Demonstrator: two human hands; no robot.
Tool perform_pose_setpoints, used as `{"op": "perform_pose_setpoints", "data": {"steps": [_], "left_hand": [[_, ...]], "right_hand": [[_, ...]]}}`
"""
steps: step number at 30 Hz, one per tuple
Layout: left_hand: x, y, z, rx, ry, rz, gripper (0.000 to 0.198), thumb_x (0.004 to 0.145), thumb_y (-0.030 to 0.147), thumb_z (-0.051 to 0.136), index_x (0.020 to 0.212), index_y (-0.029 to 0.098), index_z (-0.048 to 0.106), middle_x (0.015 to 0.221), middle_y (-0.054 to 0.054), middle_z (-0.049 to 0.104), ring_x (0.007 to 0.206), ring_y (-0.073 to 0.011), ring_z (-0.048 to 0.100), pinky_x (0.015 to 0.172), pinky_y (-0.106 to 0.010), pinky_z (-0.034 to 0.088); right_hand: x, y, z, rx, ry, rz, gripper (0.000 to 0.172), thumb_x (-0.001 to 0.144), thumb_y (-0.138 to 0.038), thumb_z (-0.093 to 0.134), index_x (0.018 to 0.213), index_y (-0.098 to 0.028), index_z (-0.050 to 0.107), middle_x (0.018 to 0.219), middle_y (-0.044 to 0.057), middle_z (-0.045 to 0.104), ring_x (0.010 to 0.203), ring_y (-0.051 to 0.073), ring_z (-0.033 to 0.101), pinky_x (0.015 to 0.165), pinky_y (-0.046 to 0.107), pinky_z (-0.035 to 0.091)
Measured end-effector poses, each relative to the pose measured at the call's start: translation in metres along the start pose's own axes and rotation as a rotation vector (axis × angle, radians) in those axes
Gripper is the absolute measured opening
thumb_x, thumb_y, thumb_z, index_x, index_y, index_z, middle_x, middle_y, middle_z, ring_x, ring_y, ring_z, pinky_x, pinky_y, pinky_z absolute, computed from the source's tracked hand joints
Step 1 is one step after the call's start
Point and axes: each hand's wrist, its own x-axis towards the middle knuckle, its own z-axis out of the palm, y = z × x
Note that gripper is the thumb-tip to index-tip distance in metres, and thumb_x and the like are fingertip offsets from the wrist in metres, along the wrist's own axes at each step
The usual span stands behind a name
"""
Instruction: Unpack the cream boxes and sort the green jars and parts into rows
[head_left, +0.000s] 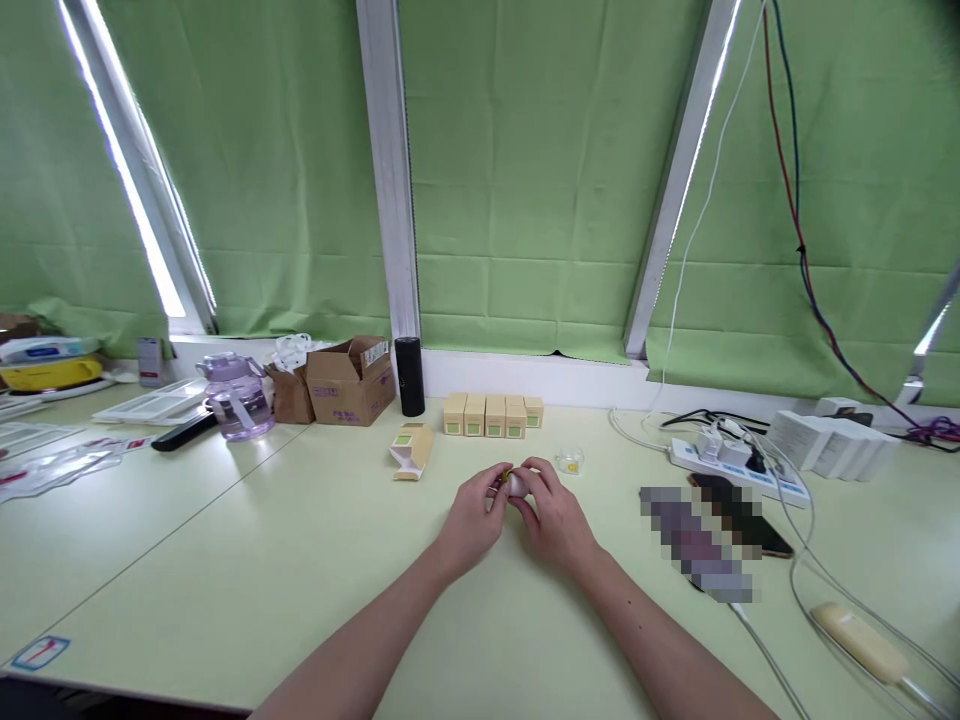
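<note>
My left hand [472, 520] and my right hand [556, 515] meet over the middle of the table. Between their fingertips is a small whitish, rounded object [517, 485] with a yellow-green bit at its left side; its exact kind is too small to make out. The left fingers pinch the yellow-green side, while the right fingers close around the white part. Just right of the hands stands a small clear container [570, 461] with a yellow spot. To the left lies an opened small cardboard box [411, 452] with a green label.
Several small tan boxes [485, 416] stand in a row behind the hands. A black cylinder [409, 376], a brown carton [349, 385] and a purple jug [238, 398] are at the back left. To the right are two phones [742, 515], a power strip [735, 470] and loose cables.
</note>
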Motion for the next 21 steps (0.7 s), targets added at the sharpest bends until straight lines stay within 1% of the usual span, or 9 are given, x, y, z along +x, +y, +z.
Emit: {"op": "perform_pose_setpoints", "data": {"steps": [3, 5, 9, 12, 16, 21], "left_hand": [[0.0, 0.0, 0.0, 0.003, 0.015, 0.001, 0.03, 0.089, 0.034, 0.068, 0.116, 0.024, 0.074, 0.118, -0.009, 0.075, 0.103, -0.0268, 0.07, 0.095, -0.037, 0.054], [0.0, -0.001, 0.001, 0.03, 0.02, 0.012, 0.03, 0.089, 0.033, 0.068, 0.118, 0.024, 0.074, 0.115, -0.008, 0.076, 0.1, -0.0259, 0.07, 0.093, -0.037, 0.054], [0.002, -0.003, 0.002, 0.109, 0.025, 0.039, 0.029, 0.091, 0.03, 0.063, 0.118, 0.026, 0.073, 0.108, -0.006, 0.077, 0.093, -0.0239, 0.07, 0.088, -0.034, 0.054], [0.003, -0.004, 0.003, 0.172, 0.03, 0.054, 0.028, 0.093, 0.029, 0.057, 0.116, 0.025, 0.073, 0.103, -0.006, 0.077, 0.087, -0.023, 0.069, 0.085, -0.034, 0.053], [0.004, -0.002, 0.005, 0.224, 0.039, 0.053, 0.028, 0.096, 0.03, 0.051, 0.114, 0.026, 0.072, 0.1, -0.005, 0.077, 0.08, -0.0215, 0.068, 0.08, -0.033, 0.052], [0.004, 0.0, 0.005, 0.213, 0.062, 0.033, 0.026, 0.095, 0.028, 0.052, 0.109, 0.026, 0.073, 0.092, -0.004, 0.076, 0.076, -0.0219, 0.066, 0.075, -0.032, 0.049]], "right_hand": [[0.0, 0.001, 0.0, -0.038, 0.004, -0.005, 0.029, 0.103, -0.024, 0.044, 0.131, -0.023, 0.052, 0.121, 0.013, 0.06, 0.077, 0.019, 0.068, 0.057, 0.032, 0.057], [0.0, 0.002, 0.002, -0.049, 0.004, -0.006, 0.029, 0.104, -0.023, 0.043, 0.131, -0.023, 0.052, 0.12, 0.013, 0.061, 0.076, 0.02, 0.068, 0.057, 0.032, 0.056], [0.001, 0.002, 0.005, -0.048, 0.009, -0.023, 0.032, 0.103, -0.019, 0.04, 0.133, -0.024, 0.051, 0.119, 0.013, 0.061, 0.085, 0.021, 0.069, 0.062, 0.033, 0.057], [0.003, -0.001, 0.007, -0.07, 0.007, -0.036, 0.034, 0.102, -0.015, 0.037, 0.133, -0.023, 0.05, 0.118, 0.014, 0.06, 0.088, 0.022, 0.069, 0.061, 0.032, 0.057], [0.006, -0.006, 0.006, -0.121, 0.022, -0.039, 0.033, 0.103, -0.012, 0.034, 0.13, -0.022, 0.05, 0.115, 0.013, 0.061, 0.085, 0.021, 0.067, 0.059, 0.032, 0.055], [0.007, -0.01, 0.008, -0.148, 0.03, -0.036, 0.029, 0.102, -0.011, 0.033, 0.125, -0.02, 0.049, 0.111, 0.013, 0.062, 0.078, 0.02, 0.064, 0.054, 0.032, 0.05]]}}
